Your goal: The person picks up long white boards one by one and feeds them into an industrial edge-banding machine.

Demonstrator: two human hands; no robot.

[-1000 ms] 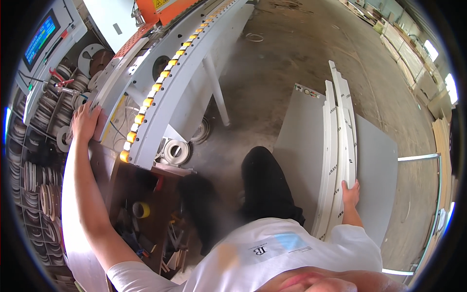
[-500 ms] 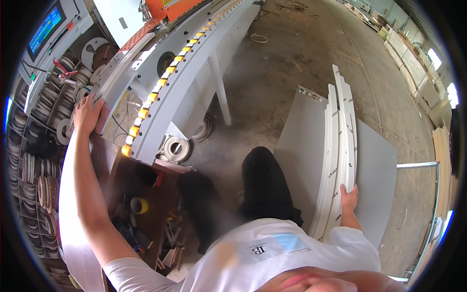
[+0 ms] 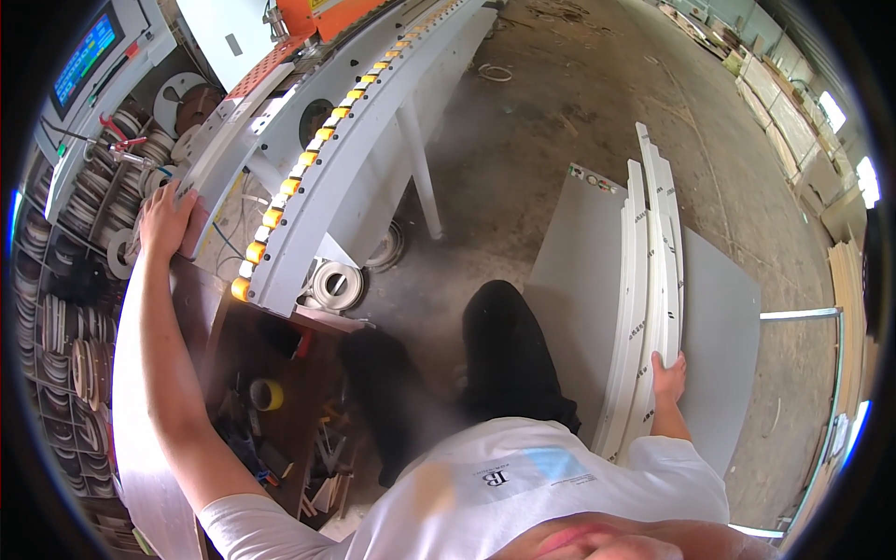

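My left hand rests flat against the near end of a long grey machine with a row of yellow rollers along its edge. My right hand grips the near end of a stack of narrow white panels standing on edge. Those panels lean beside large grey boards on my right. My legs in dark trousers stand between the machine and the panels.
A control screen sits at the upper left above shelves of rolled edge band. A white coil and a yellow tape roll lie under the machine. Dusty concrete floor stretches ahead; a metal cart frame is at right.
My left hand stays on the machine end and my right hand stays on the white panels. The view has tilted slightly; nothing else moved.
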